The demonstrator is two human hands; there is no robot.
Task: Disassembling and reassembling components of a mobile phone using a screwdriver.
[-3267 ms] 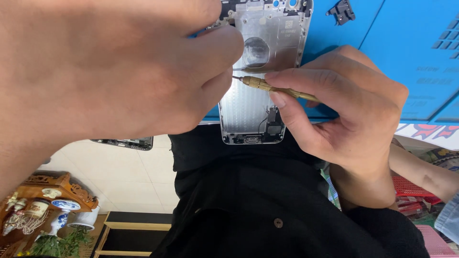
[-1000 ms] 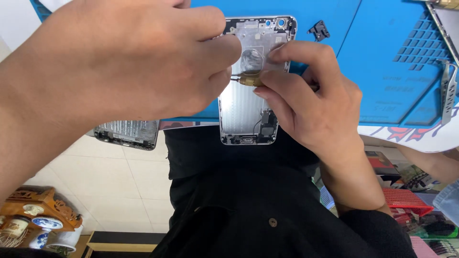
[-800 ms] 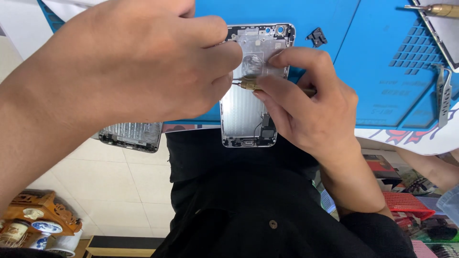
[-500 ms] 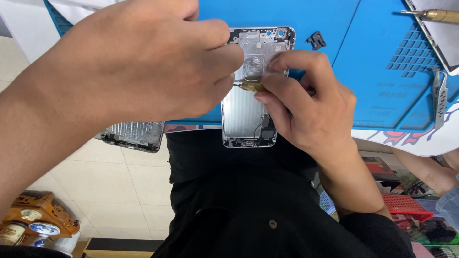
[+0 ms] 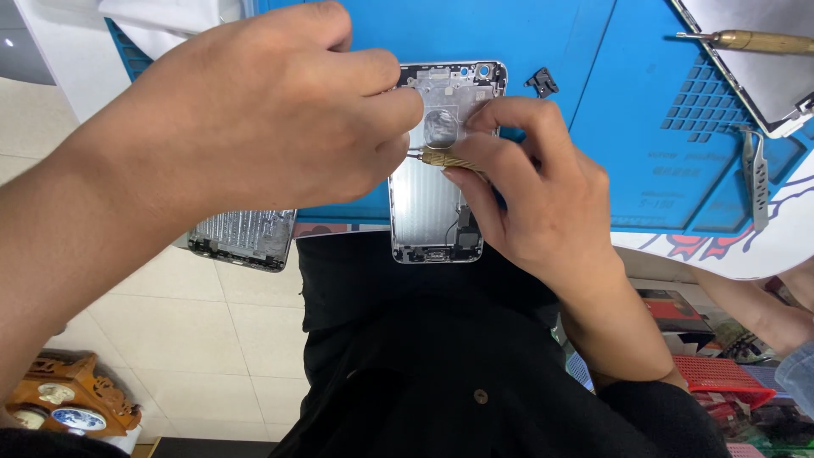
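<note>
The phone shell (image 5: 437,161) lies face-open at the near edge of the blue mat (image 5: 644,127), its lower end hanging just over that edge. Compared with 3.3 seconds ago, the view has pulled back and the right hand (image 5: 543,203) has slid up along the screwdriver (image 5: 445,159), so now only its brass tip end shows between the fingertips; the grip looks shorter and closer to the work. The left hand (image 5: 271,127) is curled, its fingertips pressed on the shell's left edge, steadying it as before. The right hand pinches the screwdriver, tip at the shell's left side near the round patch. A small black part (image 5: 541,82) sits just beyond the shell. Toward the mat's right edge lie tweezers (image 5: 753,174) and a 2nd screwdriver (image 5: 746,40), well apart, with bare mat between.
</note>
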